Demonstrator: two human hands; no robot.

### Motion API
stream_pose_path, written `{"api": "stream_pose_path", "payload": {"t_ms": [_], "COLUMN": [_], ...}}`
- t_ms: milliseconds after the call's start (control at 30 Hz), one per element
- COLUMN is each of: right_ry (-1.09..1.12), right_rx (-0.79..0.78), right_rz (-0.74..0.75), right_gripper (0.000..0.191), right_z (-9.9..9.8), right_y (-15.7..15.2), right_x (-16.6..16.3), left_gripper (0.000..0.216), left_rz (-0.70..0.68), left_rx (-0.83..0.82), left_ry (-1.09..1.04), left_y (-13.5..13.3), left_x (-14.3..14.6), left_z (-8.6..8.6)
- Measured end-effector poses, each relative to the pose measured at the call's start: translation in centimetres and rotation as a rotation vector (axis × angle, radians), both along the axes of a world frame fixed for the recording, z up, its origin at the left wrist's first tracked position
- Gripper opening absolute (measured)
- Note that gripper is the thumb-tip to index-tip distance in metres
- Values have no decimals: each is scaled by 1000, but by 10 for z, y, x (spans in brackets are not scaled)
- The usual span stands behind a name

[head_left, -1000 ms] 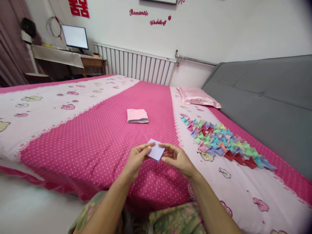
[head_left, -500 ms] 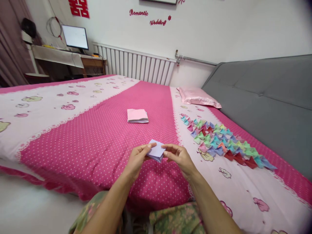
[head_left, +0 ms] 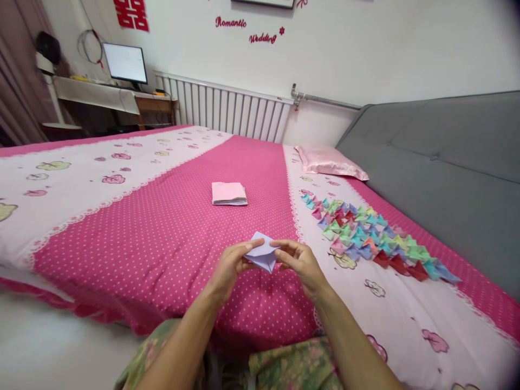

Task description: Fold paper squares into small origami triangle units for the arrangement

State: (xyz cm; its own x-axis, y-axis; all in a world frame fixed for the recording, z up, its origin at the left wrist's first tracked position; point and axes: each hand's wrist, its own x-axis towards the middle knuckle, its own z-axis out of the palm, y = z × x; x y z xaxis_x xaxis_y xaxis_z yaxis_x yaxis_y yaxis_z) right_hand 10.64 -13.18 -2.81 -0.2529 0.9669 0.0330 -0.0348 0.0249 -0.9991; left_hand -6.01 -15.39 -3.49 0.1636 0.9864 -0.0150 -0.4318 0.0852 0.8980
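A folded sheet of lavender origami paper point(head_left: 263, 253) is held in the air between both hands, over the near edge of the bed. My left hand point(head_left: 232, 265) pinches its left corner, thumb on top and fingers underneath. On the opposite corner, my right hand point(head_left: 299, 262) is closed with thumb and fingertips. The paper's front layers stand apart, with a crease and a downward point facing me. Beyond the hands lies a stack of square paper point(head_left: 229, 193), pink on top.
Rows of small folded paper boats point(head_left: 365, 233) in several colours stand on the bed to the right. A pink pillow point(head_left: 331, 162) rests by the grey headboard point(head_left: 439, 157). The bedspread point(head_left: 170, 233) is pink with dots. A monitor point(head_left: 125, 63) stands on a desk at the back left.
The lavender paper has gone from a flatter folded square to a wider diamond shape, its front layers spread apart. Both hands have kept their grip and barely shifted.
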Motion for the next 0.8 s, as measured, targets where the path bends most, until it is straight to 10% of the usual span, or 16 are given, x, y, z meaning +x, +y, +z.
{"api": "stream_pose_path", "payload": {"t_ms": [800], "right_ry": [16], "right_rx": [132], "right_rz": [-86], "right_gripper": [18], "right_z": [-6], "right_y": [0], "right_x": [-6], "left_gripper": [30], "left_rz": [17], "left_rx": [188], "left_ry": [233], "left_y": [0], "left_x": [8], "left_z": [-1]}}
